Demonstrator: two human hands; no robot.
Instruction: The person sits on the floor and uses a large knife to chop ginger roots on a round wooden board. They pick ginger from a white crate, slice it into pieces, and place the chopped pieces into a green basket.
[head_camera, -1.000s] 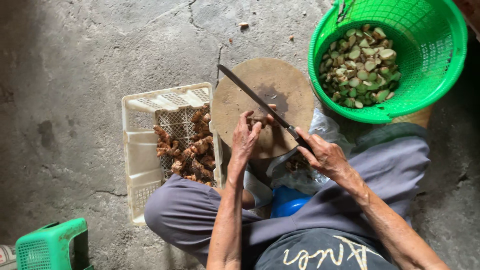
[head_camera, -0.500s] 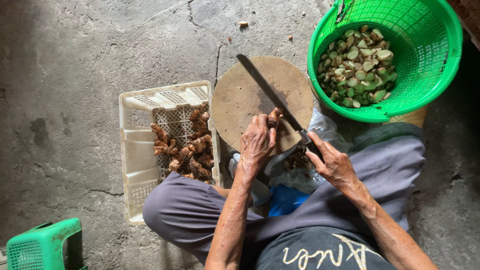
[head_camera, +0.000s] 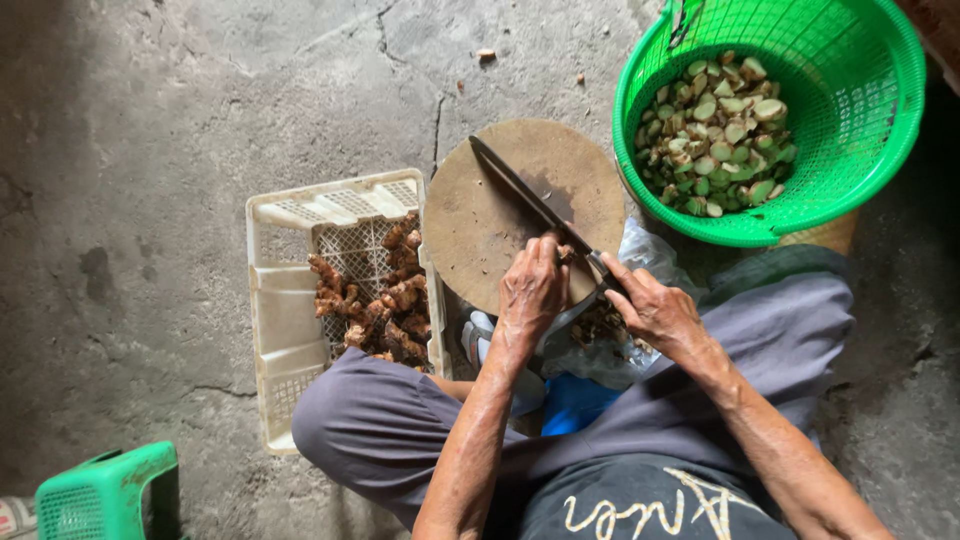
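While a root piece (head_camera: 566, 252) sits at the round board's (head_camera: 480, 220) near edge, your left hand (head_camera: 530, 290) pins it and your right hand (head_camera: 655, 310) grips the knife (head_camera: 530, 205). Slicing step; keep fingertips clear of the blade.

a green mesh basket (head_camera: 880, 150) of cut pale pieces (head_camera: 722, 135) sits at two o'clock. a white slatted crate (head_camera: 290, 300) with brown knobbly roots (head_camera: 385, 300) lies at nine o'clock. a green plastic stool (head_camera: 100, 495) stands at seven o'clock.
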